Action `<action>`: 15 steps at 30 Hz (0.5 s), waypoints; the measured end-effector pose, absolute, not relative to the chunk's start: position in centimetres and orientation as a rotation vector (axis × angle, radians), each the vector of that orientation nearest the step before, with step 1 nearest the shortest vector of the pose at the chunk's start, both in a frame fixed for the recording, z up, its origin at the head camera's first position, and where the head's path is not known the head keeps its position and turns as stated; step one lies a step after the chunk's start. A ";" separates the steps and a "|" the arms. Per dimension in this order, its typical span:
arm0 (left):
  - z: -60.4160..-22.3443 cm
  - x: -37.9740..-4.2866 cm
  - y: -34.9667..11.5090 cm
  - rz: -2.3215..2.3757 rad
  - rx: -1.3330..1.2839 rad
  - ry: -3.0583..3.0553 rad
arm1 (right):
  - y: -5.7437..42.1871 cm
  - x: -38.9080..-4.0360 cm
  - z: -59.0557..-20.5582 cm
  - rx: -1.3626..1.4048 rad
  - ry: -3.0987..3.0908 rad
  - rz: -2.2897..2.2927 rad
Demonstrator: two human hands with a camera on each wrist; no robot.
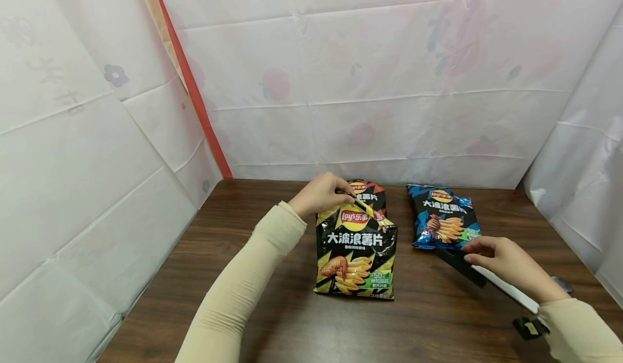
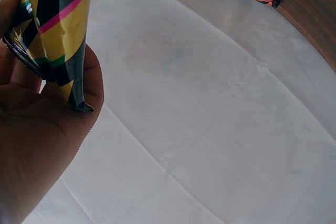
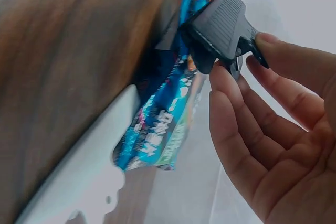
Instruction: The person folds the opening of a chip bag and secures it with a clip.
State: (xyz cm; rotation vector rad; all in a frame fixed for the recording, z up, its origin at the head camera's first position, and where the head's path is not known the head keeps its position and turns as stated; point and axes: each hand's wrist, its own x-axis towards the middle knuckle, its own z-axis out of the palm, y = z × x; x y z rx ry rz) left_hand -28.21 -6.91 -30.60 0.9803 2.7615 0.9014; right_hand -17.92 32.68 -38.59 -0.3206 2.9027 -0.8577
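One left hand pinches the top of a yellow-and-black chip bag mid-scene, with a red-and-black bag partly hidden on its far side. Rightward on the surface lies a blue bag; nearer right, the right hand pinches a black clip.

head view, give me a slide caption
The left hand pinches the top of a black-and-yellow Lay's chip bag; the right hand holds a black clip.

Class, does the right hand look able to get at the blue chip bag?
Probably yes: the right hand is close beside the blue chip bag, though the black clip it pinches may need setting down first.
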 end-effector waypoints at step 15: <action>-30.7 -28.2 -6.9 0.907 0.970 2.761 | 30.6 -19.5 -36.1 -0.441 2.954 -0.836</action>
